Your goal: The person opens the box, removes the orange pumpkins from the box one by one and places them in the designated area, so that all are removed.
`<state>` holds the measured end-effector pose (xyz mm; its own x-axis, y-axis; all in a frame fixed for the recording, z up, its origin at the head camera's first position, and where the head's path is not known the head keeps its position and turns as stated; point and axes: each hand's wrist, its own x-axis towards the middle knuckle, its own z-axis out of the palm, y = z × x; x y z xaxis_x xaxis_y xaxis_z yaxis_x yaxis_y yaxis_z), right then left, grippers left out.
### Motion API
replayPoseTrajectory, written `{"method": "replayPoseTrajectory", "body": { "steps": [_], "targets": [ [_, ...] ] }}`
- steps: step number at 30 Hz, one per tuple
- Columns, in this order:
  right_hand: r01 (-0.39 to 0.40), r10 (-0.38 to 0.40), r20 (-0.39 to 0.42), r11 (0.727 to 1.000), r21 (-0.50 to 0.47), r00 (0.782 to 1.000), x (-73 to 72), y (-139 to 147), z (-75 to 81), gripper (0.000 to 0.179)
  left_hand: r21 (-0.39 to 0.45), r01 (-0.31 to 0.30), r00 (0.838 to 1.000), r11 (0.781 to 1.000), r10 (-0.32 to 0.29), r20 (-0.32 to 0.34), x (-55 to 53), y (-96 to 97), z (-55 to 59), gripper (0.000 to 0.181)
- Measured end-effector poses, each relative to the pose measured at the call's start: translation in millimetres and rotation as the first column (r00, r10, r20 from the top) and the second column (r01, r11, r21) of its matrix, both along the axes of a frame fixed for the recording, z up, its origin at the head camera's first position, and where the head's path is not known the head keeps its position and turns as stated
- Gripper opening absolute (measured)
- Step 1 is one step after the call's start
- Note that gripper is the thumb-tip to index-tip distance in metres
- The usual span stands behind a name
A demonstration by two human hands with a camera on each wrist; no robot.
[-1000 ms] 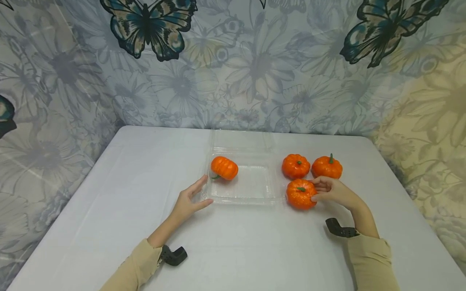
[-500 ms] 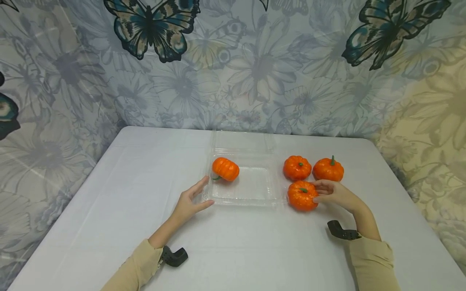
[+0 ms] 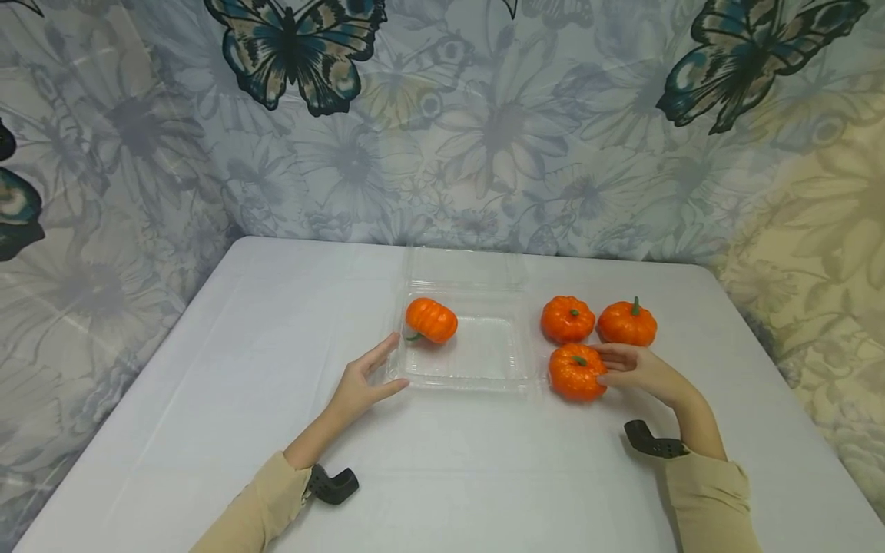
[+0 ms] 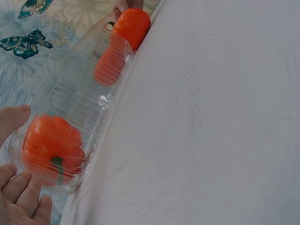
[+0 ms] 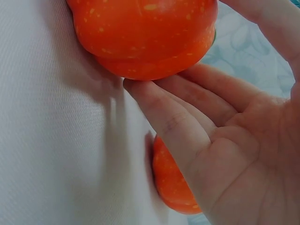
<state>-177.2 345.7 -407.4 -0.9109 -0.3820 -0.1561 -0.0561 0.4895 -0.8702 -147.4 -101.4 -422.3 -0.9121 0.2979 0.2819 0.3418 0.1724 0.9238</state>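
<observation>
A clear plastic clamshell container (image 3: 477,357) lies with its lid folded back on the table. Inside it, at the left, a small orange pumpkin (image 3: 432,320) lies on its side, green stem toward my left hand. My left hand (image 3: 356,392) is spread at the container's left side, thumb apart from the fingers. To the right of the container, my right hand (image 3: 639,374) rests its fingertips and thumb against the side of a speckled orange pumpkin (image 3: 577,372). In the right wrist view, the fingers reach nearly straight to that pumpkin (image 5: 145,37), with the thumb side at upper right.
Just behind the touched pumpkin stand two more orange pumpkins, one at the left (image 3: 568,319) and one with an upright stem at the right (image 3: 627,323). A white cloth covers the table (image 3: 484,476). Butterfly-patterned fabric (image 3: 498,138) hangs behind it.
The head view has shifted slightly, so everything sits a little to the right. Hands, pumpkins and container keep their places relative to each other.
</observation>
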Motion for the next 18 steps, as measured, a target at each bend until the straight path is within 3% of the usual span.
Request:
{"method": "replayPoseTrajectory", "body": {
  "steps": [8, 18],
  "targets": [
    [-0.004, 0.004, 0.015, 0.999, -0.037, 1.000, 1.9, 2.2, 0.5, 0.056, 0.005, 0.014, 1.000, 1.000, -0.014, -0.006, -1.3, 1.4, 0.7, 0.067],
    [-0.010, 0.010, 0.003, 1.000, 0.001, 1.000, 2.8, 0.0, 6.6, 0.055, 0.009, 0.006, 1.000, 1.000, -0.006, -0.007, -0.8, 0.7, -0.2, 0.067]
  ]
}}
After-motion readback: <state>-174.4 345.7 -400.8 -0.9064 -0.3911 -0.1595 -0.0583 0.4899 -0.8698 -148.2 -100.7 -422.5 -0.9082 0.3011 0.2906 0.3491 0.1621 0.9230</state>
